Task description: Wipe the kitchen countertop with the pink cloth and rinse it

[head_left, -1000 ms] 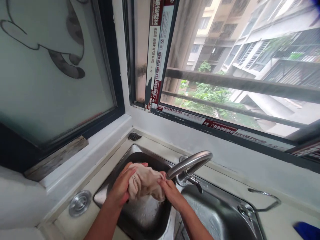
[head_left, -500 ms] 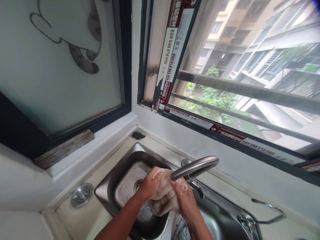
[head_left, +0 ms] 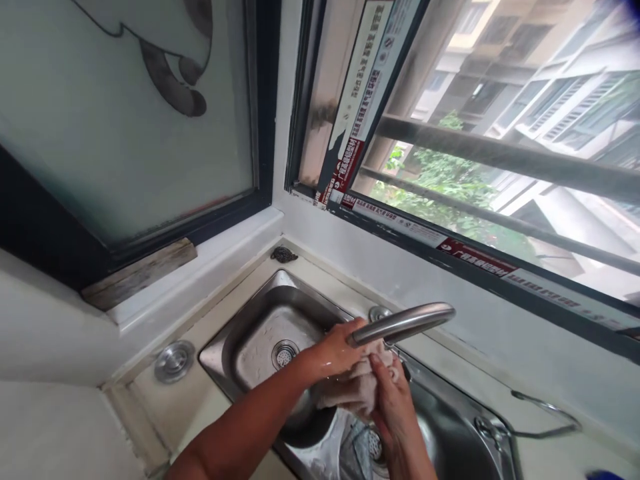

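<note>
A wet, pale cloth [head_left: 353, 390] with brownish patches is bunched between my two hands over the steel sink. My left hand [head_left: 339, 350] lies across its upper part, just under the faucet [head_left: 405, 323], with the fingers closed on it and partly hidden by the spout. Gripping the cloth's right side, my right hand [head_left: 393, 393] has its thumb on top. The lower edge of the cloth hangs down over the divider between the two basins. Water drops glisten on my left wrist.
The left basin [head_left: 260, 333] has a round drain. Beside it, a metal strainer [head_left: 174, 361] sits on the counter. A dark scrubber [head_left: 284, 254] lies in the corner. A bent metal rack [head_left: 550, 433] stands at right. A greyish cloth [head_left: 360, 447] lies below my hands.
My left hand has moved right and up over the cloth, closer to my right hand and the spout. The cloth is more bunched, and the view has tilted downward.
</note>
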### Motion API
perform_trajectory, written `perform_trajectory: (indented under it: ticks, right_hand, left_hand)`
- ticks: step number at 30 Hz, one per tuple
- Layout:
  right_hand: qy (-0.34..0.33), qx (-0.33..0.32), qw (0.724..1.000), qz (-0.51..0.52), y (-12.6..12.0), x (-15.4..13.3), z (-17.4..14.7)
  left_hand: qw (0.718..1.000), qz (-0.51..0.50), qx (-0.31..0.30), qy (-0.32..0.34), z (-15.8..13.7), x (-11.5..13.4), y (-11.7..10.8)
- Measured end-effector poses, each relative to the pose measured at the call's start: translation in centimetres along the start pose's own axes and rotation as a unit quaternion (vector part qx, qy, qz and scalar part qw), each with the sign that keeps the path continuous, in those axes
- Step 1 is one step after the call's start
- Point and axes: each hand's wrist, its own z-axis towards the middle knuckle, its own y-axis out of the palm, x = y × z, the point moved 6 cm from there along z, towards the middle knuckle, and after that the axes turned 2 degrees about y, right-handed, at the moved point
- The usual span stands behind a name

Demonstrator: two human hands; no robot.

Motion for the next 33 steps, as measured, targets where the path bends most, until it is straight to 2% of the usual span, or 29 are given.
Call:
perform_trajectory:
  ticks: [4,7,12,16,20,23,27,29,31,33]
  right_hand:
    - [-0.014,-0.034,0.999,-0.016,1.9,0.2,-0.1]
    - [-0.025,-0.057,0.997,-0.04,3.4,0.0,-0.1]
    - [-0.057,-0.066,0.986,-0.142,5.2,-1.0,0.6]
    - [-0.132,-0.09,0.965,-0.206,7.3,-1.9,1.0]
    - [-0.213,-0.128,0.931,-0.268,9.0,-1.9,0.0]
    - [-0.272,-0.168,0.894,-0.314,9.4,-1.9,-1.0]
    - [-0.234,-0.124,0.911,-0.315,7.8,-1.8,-0.4]
    - [-0.209,-0.107,0.921,-0.311,7.2,-1.7,-0.1]
    - [-0.183,-0.125,0.927,-0.301,7.0,-1.3,-0.1]
    - [-0.161,-0.15,0.932,-0.288,6.8,-0.7,-0.5]
  left_hand:
    - [0.993,0.115,0.0,0.04,-1.6,0.6,-1.8]
    - [0.993,0.113,0.013,0.032,-2.4,0.6,-2.5]
    - [0.995,0.041,0.093,0.014,-3.0,0.4,-4.2]
    - [0.988,-0.044,0.151,-0.009,-3.8,-0.1,-5.2]
    - [0.964,-0.147,0.215,-0.059,-5.1,-1.5,-5.5]
    - [0.928,-0.256,0.249,-0.109,-5.9,-3.0,-4.9]
    - [0.903,-0.34,0.236,-0.116,-5.7,-3.6,-3.5]
    - [0.895,-0.347,0.261,-0.104,-5.4,-3.4,-3.0]
    - [0.883,-0.355,0.293,-0.098,-5.2,-3.1,-2.5]
    - [0.872,-0.379,0.293,-0.102,-4.8,-2.7,-1.4]
